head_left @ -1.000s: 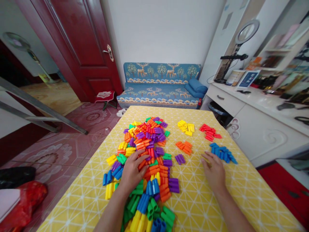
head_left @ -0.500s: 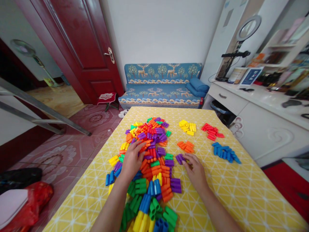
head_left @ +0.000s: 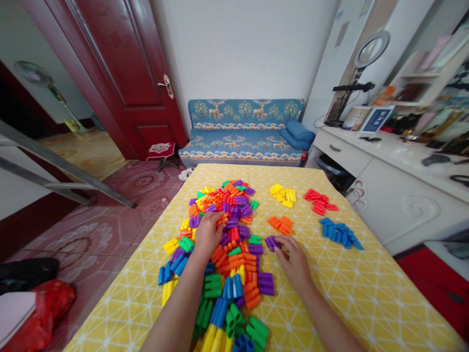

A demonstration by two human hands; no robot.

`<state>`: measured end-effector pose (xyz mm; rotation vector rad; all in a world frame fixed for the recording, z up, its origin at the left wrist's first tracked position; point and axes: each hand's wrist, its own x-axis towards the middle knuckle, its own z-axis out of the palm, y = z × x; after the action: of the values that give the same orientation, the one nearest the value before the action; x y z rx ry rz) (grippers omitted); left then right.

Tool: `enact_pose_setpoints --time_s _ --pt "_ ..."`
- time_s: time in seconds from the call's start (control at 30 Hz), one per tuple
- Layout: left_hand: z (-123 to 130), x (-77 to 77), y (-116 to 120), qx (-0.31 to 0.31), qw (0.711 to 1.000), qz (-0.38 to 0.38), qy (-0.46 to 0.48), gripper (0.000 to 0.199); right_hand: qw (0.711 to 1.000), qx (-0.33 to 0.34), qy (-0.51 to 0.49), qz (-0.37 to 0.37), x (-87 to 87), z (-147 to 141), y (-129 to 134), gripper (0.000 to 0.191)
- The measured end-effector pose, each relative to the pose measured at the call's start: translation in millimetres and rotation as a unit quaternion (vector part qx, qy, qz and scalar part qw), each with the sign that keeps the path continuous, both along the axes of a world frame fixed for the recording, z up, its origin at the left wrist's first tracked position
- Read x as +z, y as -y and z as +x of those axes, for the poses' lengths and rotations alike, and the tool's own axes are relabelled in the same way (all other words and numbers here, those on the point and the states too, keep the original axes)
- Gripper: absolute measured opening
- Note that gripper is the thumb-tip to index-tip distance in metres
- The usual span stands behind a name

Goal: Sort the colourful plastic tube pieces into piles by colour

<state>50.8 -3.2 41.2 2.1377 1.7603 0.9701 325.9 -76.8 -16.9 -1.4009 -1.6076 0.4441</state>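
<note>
A long mixed heap of plastic bullet-shaped building blocks (head_left: 234,264) in several colours runs down the left half of the table. My left hand (head_left: 207,237) is over the middle of this heap, its fingers closed about an orange block (head_left: 222,220). Over to the right, my right hand (head_left: 294,260) rests low at the tablecloth, with thumb and fingertips pinching a purple block (head_left: 271,242). Just beyond that hand lies a small group of orange blocks (head_left: 281,224). The undersides of my left fingers are partly hidden.
Separate groups of yellow blocks (head_left: 283,195), red blocks (head_left: 320,201) and blue blocks (head_left: 340,232) lie on the yellow tablecloth (head_left: 322,303). Behind the table is a blue sofa (head_left: 242,139). A white cabinet (head_left: 395,190) stands on the right.
My left hand has shifted slightly right, and its spread fingers have closed around an orange block. My right hand keeps the purple block in nearly the same place. The view has shifted slightly.
</note>
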Motion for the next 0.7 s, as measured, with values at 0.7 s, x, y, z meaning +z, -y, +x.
enact_pose_setpoints --time_s 0.7 --pt "41 9.0 51 -0.196 0.879 -0.211 0.381 0.028 0.972 0.105 -0.206 -0.038 49.3 -67 15 0.033"
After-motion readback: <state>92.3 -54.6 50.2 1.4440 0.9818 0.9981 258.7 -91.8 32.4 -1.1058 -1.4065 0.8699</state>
